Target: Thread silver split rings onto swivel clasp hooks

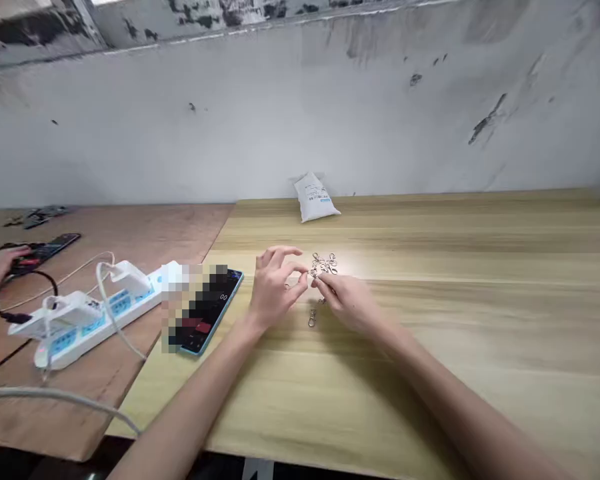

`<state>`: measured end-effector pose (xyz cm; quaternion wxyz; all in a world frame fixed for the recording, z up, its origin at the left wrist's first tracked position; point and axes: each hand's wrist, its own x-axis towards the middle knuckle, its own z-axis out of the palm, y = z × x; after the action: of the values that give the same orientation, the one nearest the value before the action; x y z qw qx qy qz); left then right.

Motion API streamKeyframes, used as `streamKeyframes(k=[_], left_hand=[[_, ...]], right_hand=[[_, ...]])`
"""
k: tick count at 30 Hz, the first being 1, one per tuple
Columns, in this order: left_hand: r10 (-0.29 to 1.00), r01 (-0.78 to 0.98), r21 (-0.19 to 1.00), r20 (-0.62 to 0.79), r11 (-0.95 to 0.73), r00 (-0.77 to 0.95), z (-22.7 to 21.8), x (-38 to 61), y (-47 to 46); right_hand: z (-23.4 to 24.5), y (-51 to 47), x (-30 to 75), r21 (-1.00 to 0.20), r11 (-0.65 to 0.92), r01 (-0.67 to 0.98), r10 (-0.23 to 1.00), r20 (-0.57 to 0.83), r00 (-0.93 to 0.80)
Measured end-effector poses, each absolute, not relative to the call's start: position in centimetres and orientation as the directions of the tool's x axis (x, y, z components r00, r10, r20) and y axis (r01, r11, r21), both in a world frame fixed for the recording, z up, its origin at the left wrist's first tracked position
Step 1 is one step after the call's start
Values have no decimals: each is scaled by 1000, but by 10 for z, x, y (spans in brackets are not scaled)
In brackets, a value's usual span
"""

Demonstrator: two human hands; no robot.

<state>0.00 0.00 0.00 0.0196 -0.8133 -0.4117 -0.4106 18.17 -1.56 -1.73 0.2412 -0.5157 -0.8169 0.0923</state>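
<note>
Over the light wooden table, my left hand (276, 285) and my right hand (347, 299) meet almost fingertip to fingertip. Between them is a small silver metal clasp (314, 273). My right thumb and fingers pinch it. My left thumb and index finger are closed at its left side, the other fingers raised; what they grip is too small to make out. Just behind the fingertips lies a loose group of silver lobster clasps (332, 261). Nearer to me, a single clasp with a ring (312, 319) lies by itself, and another piece is partly covered by my right hand.
A white packet with a label (316, 198) lies near the wall. Left of my hands is a phone (205, 320), partly blurred out. Farther left are a white power strip (100, 327) with plugs and cables, and another person's hand (0, 268) at a dark phone (53, 250).
</note>
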Motion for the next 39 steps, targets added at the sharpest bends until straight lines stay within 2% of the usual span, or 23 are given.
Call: streamKeyframes(k=[3, 7, 11, 15, 18, 22, 25, 27, 29, 31, 34, 36, 39], left_hand=[[734, 681, 397, 603, -616, 313, 2, 1, 2], [801, 677, 466, 502, -569, 328, 2, 3, 3], [794, 697, 429, 500, -574, 347, 0, 3, 2], [767, 711, 379, 536, -592, 353, 0, 0, 4], [746, 714, 362, 575, -600, 336, 0, -3, 6], [685, 684, 317, 628, -658, 368, 3, -1, 3], [640, 663, 271, 652, -698, 407, 7, 2, -1], [613, 660, 237, 668, -713, 422, 9, 1, -2], [602, 665, 212, 671, -716, 434, 11, 0, -2], [626, 676, 217, 638, -705, 448, 10, -2, 0], [708, 698, 264, 517, -666, 480, 4, -3, 3], [739, 702, 278, 428, -655, 521, 1, -4, 6], [757, 718, 270, 373, -642, 537, 1, -10, 11]], right_hand=[[-19, -11, 190, -328, 491, 807, 830, 458, -318], [-21, -12, 192, -303, 596, 743, 704, 643, -303], [-20, -17, 183, -277, 682, 677, 622, 707, -337], [-16, -22, 182, -248, 750, 613, 585, 681, -440], [-14, -22, 185, -345, 707, 617, 657, 644, -393], [-15, -18, 185, -583, 552, 595, 812, 539, -225], [-17, -14, 184, -718, 519, 464, 855, 444, -269], [-18, -10, 188, -750, 518, 411, 852, 413, -321], [-18, -6, 196, -714, 543, 442, 835, 404, -373], [-18, -3, 204, -587, 590, 555, 807, 464, -367], [-14, -6, 207, -372, 620, 690, 723, 614, -318], [-10, -11, 203, -293, 629, 720, 659, 692, -295], [-5, -17, 193, -212, 649, 731, 633, 684, -363]])
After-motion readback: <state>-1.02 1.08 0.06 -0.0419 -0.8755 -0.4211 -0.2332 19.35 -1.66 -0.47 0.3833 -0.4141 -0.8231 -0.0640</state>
